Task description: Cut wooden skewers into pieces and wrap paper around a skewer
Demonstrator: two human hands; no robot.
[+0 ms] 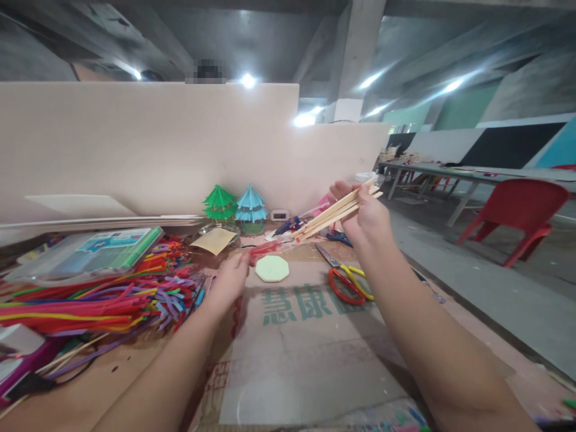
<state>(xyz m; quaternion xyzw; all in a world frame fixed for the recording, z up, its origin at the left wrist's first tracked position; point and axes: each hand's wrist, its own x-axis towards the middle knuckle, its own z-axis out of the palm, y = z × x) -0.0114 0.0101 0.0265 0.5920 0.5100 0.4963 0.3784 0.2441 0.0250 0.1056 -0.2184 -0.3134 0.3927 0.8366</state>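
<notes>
My right hand [363,217] is raised above the table, closed around a bundle of thin wooden sticks [335,215] that slant down to the left. My left hand [230,277] rests low near the table, its fingers pinched on a red wrapper-like piece [265,248] at the sticks' lower ends. A pale green octagonal piece [272,268] lies just beyond my left hand on the cardboard sheet [306,348]. Scissors with red and yellow handles [346,279] lie under my right wrist.
A heap of coloured pipe cleaners [103,297] and a clear plastic box [85,252] fill the left. Green [219,204] and blue [251,207] paper pavilion models stand against a beige partition [148,144]. A red chair [517,219] and long tables stand at the right.
</notes>
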